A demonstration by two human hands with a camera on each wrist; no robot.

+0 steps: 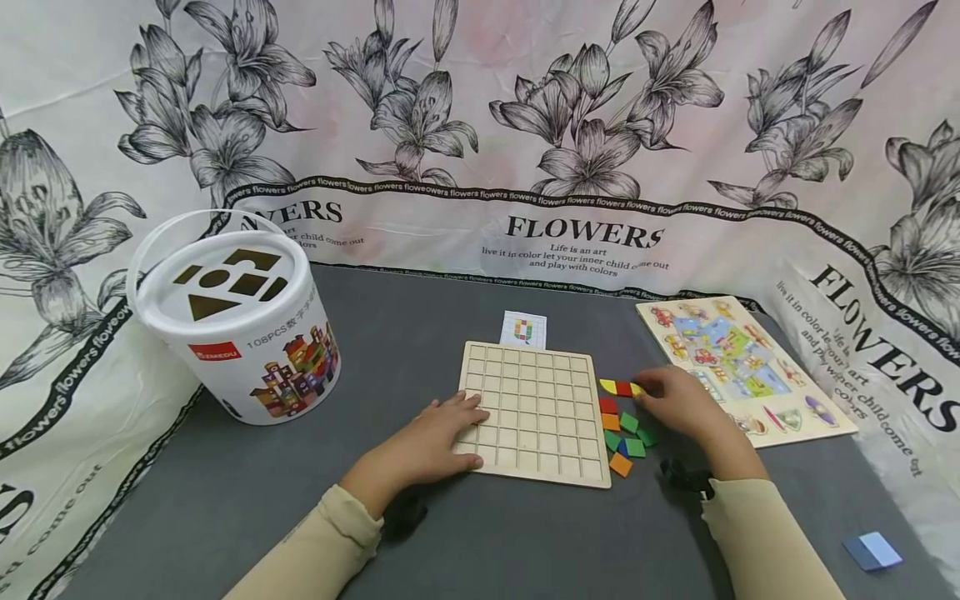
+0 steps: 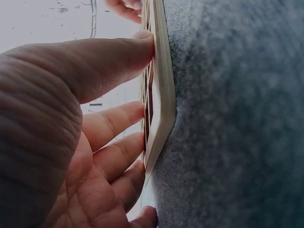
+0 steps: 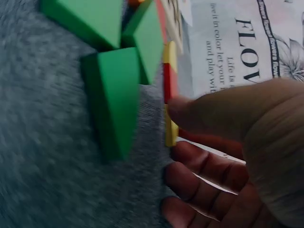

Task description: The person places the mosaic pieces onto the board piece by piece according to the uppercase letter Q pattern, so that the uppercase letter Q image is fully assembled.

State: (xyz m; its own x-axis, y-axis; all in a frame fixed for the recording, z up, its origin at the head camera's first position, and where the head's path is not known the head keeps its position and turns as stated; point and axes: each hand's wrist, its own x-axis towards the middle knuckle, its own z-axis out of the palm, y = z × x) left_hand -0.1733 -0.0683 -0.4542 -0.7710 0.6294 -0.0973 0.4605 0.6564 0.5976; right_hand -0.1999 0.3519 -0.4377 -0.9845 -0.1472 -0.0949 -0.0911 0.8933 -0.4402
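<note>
A square wooden grid board (image 1: pixel 536 412) lies on the grey cloth, its cells bare. My left hand (image 1: pixel 427 442) rests on its left edge with fingers spread; in the left wrist view the thumb (image 2: pixel 114 61) presses the rim. Right of the board, my right hand (image 1: pixel 682 404) pinches a small yellow block (image 3: pixel 170 128) between thumb and fingers. That block ends a short row with a red block (image 1: pixel 623 389) and another yellow block (image 1: pixel 607 387). Below the row lie several loose green, orange, red and blue pieces, among them a green curved block (image 3: pixel 116 99).
A pattern card (image 1: pixel 522 329) with a coloured Q shape lies behind the board. At left stands a white bucket (image 1: pixel 240 333) with shape holes in its lid. A picture puzzle board (image 1: pixel 750 367) lies at right, and a blue folded piece (image 1: pixel 872 552) near the front right.
</note>
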